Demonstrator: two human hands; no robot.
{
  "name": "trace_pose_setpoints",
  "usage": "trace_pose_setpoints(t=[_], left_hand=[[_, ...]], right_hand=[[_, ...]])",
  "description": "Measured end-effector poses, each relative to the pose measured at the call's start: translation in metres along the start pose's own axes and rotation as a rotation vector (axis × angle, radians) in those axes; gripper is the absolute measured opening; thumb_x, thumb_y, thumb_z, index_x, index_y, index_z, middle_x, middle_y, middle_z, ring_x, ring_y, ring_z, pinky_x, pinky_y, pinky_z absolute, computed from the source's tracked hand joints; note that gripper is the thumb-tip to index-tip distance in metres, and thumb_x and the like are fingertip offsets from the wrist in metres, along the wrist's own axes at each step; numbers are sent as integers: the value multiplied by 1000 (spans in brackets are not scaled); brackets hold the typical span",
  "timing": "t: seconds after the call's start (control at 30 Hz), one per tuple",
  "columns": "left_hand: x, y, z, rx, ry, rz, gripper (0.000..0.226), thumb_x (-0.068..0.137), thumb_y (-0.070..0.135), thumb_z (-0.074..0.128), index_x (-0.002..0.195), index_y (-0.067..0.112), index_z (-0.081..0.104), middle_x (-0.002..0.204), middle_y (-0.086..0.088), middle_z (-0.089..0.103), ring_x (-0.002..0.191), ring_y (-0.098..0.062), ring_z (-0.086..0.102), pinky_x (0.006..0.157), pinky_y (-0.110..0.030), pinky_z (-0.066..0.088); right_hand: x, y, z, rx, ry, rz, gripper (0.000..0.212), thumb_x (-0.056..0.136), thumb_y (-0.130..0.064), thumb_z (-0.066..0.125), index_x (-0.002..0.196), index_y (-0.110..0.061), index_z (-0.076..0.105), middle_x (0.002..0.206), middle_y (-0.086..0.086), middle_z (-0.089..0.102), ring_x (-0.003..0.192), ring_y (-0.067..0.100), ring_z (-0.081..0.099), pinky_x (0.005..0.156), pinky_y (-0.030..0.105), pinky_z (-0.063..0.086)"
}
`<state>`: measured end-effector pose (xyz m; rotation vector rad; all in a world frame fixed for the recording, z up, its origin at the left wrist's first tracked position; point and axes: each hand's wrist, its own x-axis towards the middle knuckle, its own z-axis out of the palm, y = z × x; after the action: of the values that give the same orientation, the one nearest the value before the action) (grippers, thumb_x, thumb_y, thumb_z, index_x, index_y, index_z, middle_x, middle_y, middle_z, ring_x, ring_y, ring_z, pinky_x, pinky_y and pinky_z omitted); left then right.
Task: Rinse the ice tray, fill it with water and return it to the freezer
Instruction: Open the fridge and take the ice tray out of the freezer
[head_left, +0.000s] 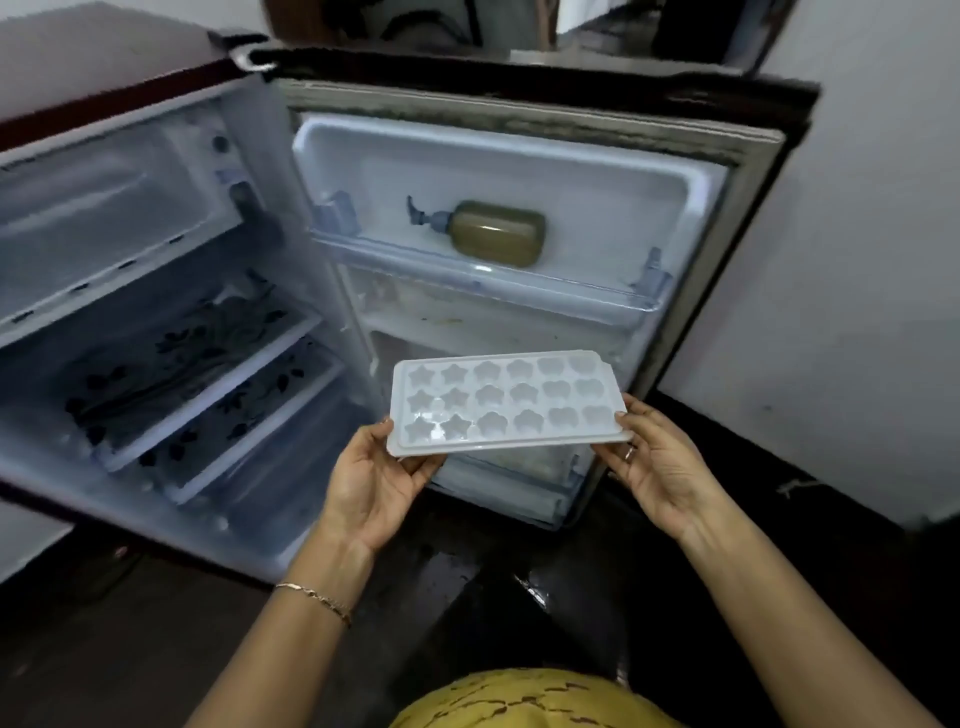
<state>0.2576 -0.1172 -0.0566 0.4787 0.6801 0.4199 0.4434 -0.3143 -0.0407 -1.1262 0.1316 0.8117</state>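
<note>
While open, fridge: door swung wide, so the freezer at top is reachable.
Ice tray: level before the door, cups up, guarding against spills.
Left hand: pinching the near-left corner.
Right hand: clasping the right end for balance.

Tray: white rectangular plastic ice tray, three rows of six star- and flower-shaped moulds
Pose: roughly level, long side across the view, open side up
Position: held in mid-air before the open door
Freezer: pale upper freezer compartment, top left, open
</note>
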Motion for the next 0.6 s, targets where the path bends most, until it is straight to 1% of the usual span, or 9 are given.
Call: trace_pose_setpoints(t=[0.07,0.2,0.27,0.37,0.5,0.6], left_hand=[[7,1,5,38,-40,-58,47,94,20,42,138,6,46,133,-16,58,123,-32,55,95,-45,50],[16,-7,23,154,-146,-156,48,94,18,40,141,7,43,131,-16,60,113,-31,61,92,-45,51],[17,-16,34,198,-198,-203,48,94,18,39,140,8,44,131,-15,60,106,-28,65,91,-43,51],[13,-37,54,254,-290,-300,47,94,18,40,140,8,45,132,-14,60,107,-26,64,93,-43,50],[1,-73,81,321,-395,-408,45,95,18,39,138,7,47,132,-14,59,110,-26,62,95,-42,50],[-11,-107,103,370,-474,-472,44,96,18,40,138,5,46,130,-15,61,108,-26,63,92,-40,53]], right_hand=[[-13,5,-9,51,63,-42,24,92,1,51,111,-11,60,98,9,70,84,19,68,77,30,57],[-50,17,-28,175,213,-140,24,92,-1,52,113,-6,61,98,10,71,80,18,70,70,27,60],[-70,23,-40,231,283,-176,26,92,-4,54,116,-3,62,102,12,71,82,18,70,76,29,60],[-106,28,-62,295,390,-242,28,91,-7,56,118,-1,62,108,13,69,92,20,66,83,31,58],[-154,29,-85,382,522,-349,18,92,-8,55,105,-5,66,97,8,72,86,17,68,76,27,59],[-190,29,-106,446,628,-423,14,93,-9,55,101,-7,66,95,7,73,83,15,69,79,28,57]])
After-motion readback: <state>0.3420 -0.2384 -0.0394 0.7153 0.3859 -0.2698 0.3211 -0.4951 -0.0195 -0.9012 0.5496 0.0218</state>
